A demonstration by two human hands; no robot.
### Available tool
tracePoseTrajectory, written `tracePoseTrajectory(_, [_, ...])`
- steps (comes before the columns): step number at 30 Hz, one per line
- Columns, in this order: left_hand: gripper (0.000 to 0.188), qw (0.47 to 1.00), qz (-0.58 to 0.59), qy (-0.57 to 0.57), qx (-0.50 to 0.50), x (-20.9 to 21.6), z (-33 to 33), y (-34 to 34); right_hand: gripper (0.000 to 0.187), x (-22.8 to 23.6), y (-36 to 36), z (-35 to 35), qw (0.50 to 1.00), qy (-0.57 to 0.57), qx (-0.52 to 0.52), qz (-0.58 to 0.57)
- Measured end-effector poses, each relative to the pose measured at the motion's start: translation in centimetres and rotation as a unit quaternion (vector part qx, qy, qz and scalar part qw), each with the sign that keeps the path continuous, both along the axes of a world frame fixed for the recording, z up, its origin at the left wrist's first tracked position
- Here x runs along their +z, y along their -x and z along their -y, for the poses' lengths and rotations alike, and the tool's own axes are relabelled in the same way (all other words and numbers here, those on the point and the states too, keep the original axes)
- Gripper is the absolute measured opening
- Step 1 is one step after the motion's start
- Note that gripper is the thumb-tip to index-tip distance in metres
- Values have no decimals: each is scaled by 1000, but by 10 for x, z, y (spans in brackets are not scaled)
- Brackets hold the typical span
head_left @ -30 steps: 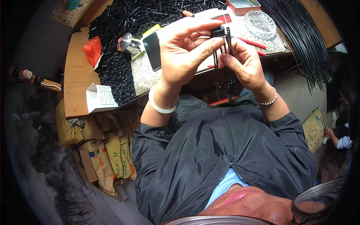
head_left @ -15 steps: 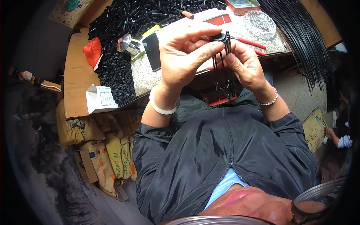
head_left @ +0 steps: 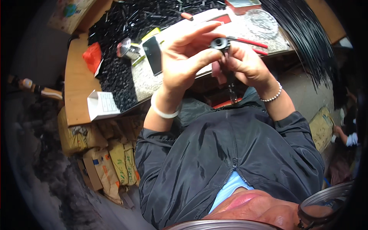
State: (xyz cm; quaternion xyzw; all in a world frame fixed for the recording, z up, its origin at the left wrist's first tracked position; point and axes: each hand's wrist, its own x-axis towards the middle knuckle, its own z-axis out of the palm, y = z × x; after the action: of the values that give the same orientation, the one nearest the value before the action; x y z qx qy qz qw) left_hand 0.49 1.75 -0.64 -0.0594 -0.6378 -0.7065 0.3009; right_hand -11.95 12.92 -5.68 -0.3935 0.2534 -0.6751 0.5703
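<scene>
My left hand (head_left: 182,59) pinches a small black round part with a hole in its middle (head_left: 219,43) between thumb and fingers. That hole now faces up. Close against it, my right hand (head_left: 251,65) has its thumb and fingers closed on thin black rods (head_left: 231,90), which hang down from the round part over my lap. The rods' upper ends are partly covered by my fingers, so I cannot make out how they join the part.
Heaped small black parts (head_left: 126,27) cover the table's back left. Red-handled pliers (head_left: 253,42) lie behind my right hand, near a glass ashtray (head_left: 262,23). A phone (head_left: 152,55) and a white box (head_left: 101,104) are leftward. Long black rods (head_left: 306,42) overhang the right edge.
The round part has tilted so that its hole shows. The hanging rods have drawn together below my hands. My right hand has shifted slightly left and down.
</scene>
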Motion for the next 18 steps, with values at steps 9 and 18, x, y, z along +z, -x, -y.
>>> tracePoseTrajectory(9, [69,985,48,68,152,18,-10,6,14,6,-15,6,988,66,-136,5])
tracePoseTrajectory(18, [29,939,120,260,190,39,-25,2,19,9,-19,-1,943,82,-298,-122])
